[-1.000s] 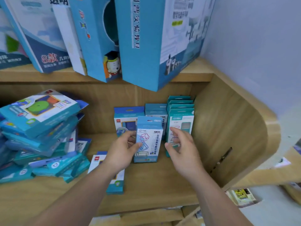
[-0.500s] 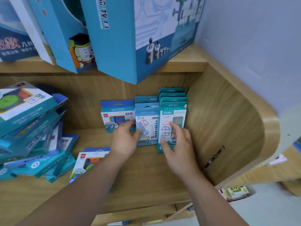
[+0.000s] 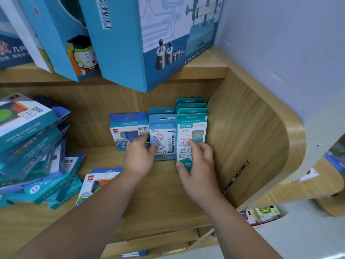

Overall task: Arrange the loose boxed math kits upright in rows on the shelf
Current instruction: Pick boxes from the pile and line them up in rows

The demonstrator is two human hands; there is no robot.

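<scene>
On the wooden shelf [image 3: 164, 202] three short rows of kits stand upright at the back right. My left hand [image 3: 139, 157] grips the left edge of the front light-blue kit box [image 3: 165, 135], thumb on its face. My right hand [image 3: 197, 165] holds the front teal kit box [image 3: 192, 126], thumb at its lower left edge and curled fingers on its face. More teal boxes stand behind it, and one light-blue box stands behind the held one. A blue kit box [image 3: 127, 128] stands alone to the left.
A loose pile of kit boxes [image 3: 31, 146] leans at the left. One box lies flat [image 3: 99, 184] beside my left forearm. Large blue boxes [image 3: 130, 43] overhang from the upper shelf. The shelf's curved side wall [image 3: 242, 137] closes the right end.
The light-blue box has gone back from mid-shelf into the row beside the teal boxes. My right hand has shifted onto the front teal box. The view has moved closer.
</scene>
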